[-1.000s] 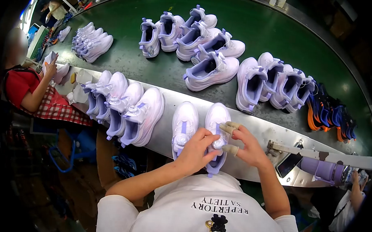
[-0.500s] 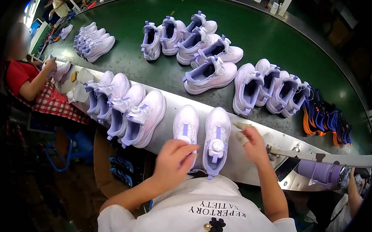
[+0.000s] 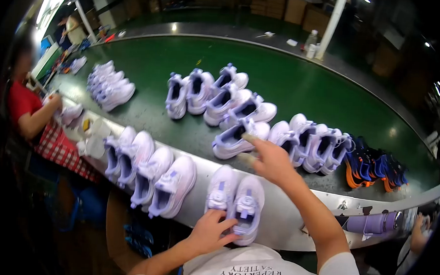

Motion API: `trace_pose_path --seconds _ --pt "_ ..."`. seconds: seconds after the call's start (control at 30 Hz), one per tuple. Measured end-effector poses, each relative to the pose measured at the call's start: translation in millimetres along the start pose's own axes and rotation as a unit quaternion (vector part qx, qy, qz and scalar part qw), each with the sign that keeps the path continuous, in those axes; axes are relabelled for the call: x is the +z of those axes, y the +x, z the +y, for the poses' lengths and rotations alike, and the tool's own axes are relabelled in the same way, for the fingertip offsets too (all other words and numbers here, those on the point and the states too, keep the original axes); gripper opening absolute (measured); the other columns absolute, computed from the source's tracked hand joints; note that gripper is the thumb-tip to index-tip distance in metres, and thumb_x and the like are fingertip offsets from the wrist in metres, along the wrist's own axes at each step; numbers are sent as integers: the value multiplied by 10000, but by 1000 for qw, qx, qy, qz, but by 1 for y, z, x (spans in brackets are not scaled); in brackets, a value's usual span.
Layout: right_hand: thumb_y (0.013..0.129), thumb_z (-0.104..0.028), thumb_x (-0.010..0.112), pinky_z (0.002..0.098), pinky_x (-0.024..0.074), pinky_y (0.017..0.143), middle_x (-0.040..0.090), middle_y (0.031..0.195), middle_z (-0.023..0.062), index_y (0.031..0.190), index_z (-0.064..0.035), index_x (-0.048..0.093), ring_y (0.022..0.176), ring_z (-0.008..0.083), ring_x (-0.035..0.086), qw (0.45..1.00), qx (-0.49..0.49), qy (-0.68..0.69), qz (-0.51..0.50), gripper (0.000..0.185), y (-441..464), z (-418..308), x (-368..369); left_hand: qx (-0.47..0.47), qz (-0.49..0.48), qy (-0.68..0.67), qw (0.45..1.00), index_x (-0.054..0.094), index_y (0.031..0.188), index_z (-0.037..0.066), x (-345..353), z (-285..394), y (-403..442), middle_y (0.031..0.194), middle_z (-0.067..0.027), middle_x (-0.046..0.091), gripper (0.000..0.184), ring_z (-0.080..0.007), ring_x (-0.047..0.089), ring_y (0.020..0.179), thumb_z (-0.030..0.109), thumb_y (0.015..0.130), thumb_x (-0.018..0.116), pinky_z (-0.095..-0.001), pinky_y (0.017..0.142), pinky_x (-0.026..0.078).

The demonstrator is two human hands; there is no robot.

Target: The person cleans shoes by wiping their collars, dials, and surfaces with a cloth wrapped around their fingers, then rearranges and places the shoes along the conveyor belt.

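Note:
A pair of pale lilac sneakers with dial closures stands close together at the metal edge in front of me: the left sneaker (image 3: 220, 189) and the right sneaker (image 3: 249, 202), toes pointing away. My left hand (image 3: 208, 233) is closed around their heels, fingers and thumb at the inner collars. My right hand (image 3: 273, 162) reaches forward over the bench, thumb and index finger apart, tan covers on the fingertips. Those tips are beside another lilac sneaker (image 3: 228, 144) lying at an angle on the green surface; whether they touch it I cannot tell.
More lilac sneakers (image 3: 177, 99) stand on the green bench (image 3: 149, 70). Several line the metal ledge (image 3: 187, 217) at left, among them one sneaker (image 3: 174, 184). Dark blue and orange shoes (image 3: 375, 169) and a purple bottle (image 3: 368, 223) are at right. A person in red (image 3: 27, 107) works at left.
My right hand has moved forward and left from beside the pair towards the sneakers on the bench. The front pair now stands closer together, and the view has tilted up.

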State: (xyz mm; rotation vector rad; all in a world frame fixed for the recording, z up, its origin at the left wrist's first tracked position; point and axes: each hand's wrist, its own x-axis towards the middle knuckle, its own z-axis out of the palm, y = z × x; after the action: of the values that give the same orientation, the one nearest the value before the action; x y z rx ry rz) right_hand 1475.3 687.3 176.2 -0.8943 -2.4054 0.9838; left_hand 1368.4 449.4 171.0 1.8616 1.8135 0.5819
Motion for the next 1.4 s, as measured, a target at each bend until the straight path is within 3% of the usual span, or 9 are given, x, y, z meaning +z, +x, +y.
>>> trace_pose_path --seconds 0.07,0.17,0.33,0.43,0.57,0.67,0.8,1.2,1.4 --pt "802 -378 678 445 488 824 637 1082 197 1227 1 546 976 360 605 999 -13 -34 22 584 40 -14 28 -14 -56 42 997 646 1074 159 7 -3 -5 951 -156 571 399 -342 568 866 345 733 738 -432 733 479" --pt "736 -336 734 472 504 747 579 981 264 1315 23 442 889 373 614 987 54 -135 67 741 95 -7 105 -45 -145 89 984 629 1107 190 31 -3 -7 887 -165 546 432 -350 583 802 334 718 751 -458 652 485" --pt "762 -305 682 360 514 661 586 915 208 1136 41 581 800 300 605 956 145 -132 219 520 125 24 139 -48 -133 85 986 568 1205 63 53 -12 -10 994 -219 617 519 -335 652 860 339 788 706 -479 717 511" --pt "785 -389 678 433 532 684 506 1083 258 1147 24 593 810 354 635 973 97 -181 105 556 116 52 125 -22 -96 13 995 620 1126 181 52 -19 -10 881 -162 552 430 -348 591 789 307 733 739 -450 650 491" --pt "788 -448 650 455 520 646 608 902 209 829 -66 722 811 349 631 953 82 -272 107 391 100 69 58 -2 -86 32 996 619 1130 175 45 -15 -10 870 -151 549 434 -337 592 770 309 734 738 -436 633 491" --pt "772 -431 667 458 495 665 626 862 198 972 -99 713 810 330 622 967 134 -216 11 390 93 58 32 -5 -95 25 995 630 1115 191 48 -10 -5 863 -155 544 420 -338 589 783 339 736 736 -439 645 485" --pt "725 -371 726 440 405 812 614 963 184 1176 -114 622 918 330 573 953 -7 -298 57 530 55 36 93 -25 -95 20 995 633 1116 202 54 -12 -5 871 -164 555 412 -342 592 799 366 749 724 -444 669 494" --pt "584 -160 763 480 315 1021 524 1040 182 1028 -95 682 1032 355 492 909 -135 -348 186 456 77 84 25 -11 -93 -5 996 630 1121 191 58 -13 -8 903 -162 546 403 -352 594 815 366 767 712 -444 674 501" --pt "771 -143 577 487 399 964 554 1017 168 990 -88 681 1068 334 504 867 -289 -384 132 249 71 67 83 -2 -88 -15 996 636 1115 180 58 -14 -6 906 -162 548 405 -350 592 810 363 762 714 -445 677 500"
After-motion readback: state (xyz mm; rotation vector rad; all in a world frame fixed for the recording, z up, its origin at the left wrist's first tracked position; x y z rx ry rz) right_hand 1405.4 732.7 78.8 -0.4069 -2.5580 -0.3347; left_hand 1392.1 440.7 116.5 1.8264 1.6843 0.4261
